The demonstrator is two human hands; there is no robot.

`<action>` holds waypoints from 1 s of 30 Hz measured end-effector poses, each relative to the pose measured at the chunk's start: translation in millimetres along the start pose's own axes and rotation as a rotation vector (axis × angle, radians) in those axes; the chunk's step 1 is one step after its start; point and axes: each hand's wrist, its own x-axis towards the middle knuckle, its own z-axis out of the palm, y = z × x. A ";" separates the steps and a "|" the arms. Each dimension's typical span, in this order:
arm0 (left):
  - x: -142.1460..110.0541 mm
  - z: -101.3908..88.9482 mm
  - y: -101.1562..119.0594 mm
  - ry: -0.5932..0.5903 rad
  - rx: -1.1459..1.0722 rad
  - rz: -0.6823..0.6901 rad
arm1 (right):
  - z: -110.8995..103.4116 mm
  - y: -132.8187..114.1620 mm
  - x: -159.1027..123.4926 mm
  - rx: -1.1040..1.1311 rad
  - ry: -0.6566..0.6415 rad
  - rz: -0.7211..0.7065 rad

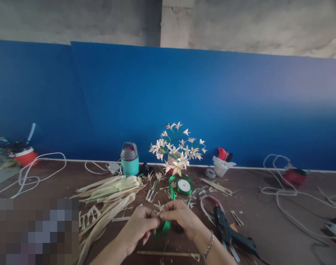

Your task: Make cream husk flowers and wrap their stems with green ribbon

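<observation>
My left hand (146, 221) and my right hand (179, 216) meet close together above the table, fingertips pinched. Between them rises a small pale flower (159, 207) made of husk-like petals; its stem is mostly hidden by my fingers. A green ribbon (166, 227) hangs at my right fingers and runs back toward a ribbon spool (184, 185) with a white centre. Which hand grips the stem and which the ribbon is hard to separate. Behind the spool, many similar pale flowers on green stems fill a pot (174, 160).
Dried corn husks (110, 189) lie at left, beside a cut-out strip (90, 217). A black glue gun (234, 235) rests right of my right wrist. Farther back stand a teal canister (129, 163) and a white cup (221, 167). A white cable (281, 191) loops at right.
</observation>
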 end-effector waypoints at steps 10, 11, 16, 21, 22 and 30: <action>4.7 1.2 -5.7 0.067 0.124 0.029 | -0.2 3.5 1.4 -0.096 0.063 -0.028; 4.8 2.4 -6.1 0.066 0.110 0.042 | -0.4 3.6 2.0 -0.092 0.063 -0.042; 1.5 6.2 -4.4 0.079 0.052 0.044 | -0.9 1.4 0.5 -0.039 0.023 -0.075; -1.5 3.2 -0.9 -0.028 0.010 0.003 | 0.2 -1.0 -2.6 -0.016 0.002 -0.030; -1.6 2.6 -0.5 -0.046 0.004 0.003 | 0.7 -1.2 -2.7 -0.021 0.007 -0.027; 3.6 2.0 -1.7 0.133 -0.078 0.112 | 2.9 -4.1 -2.2 -0.080 0.087 -0.060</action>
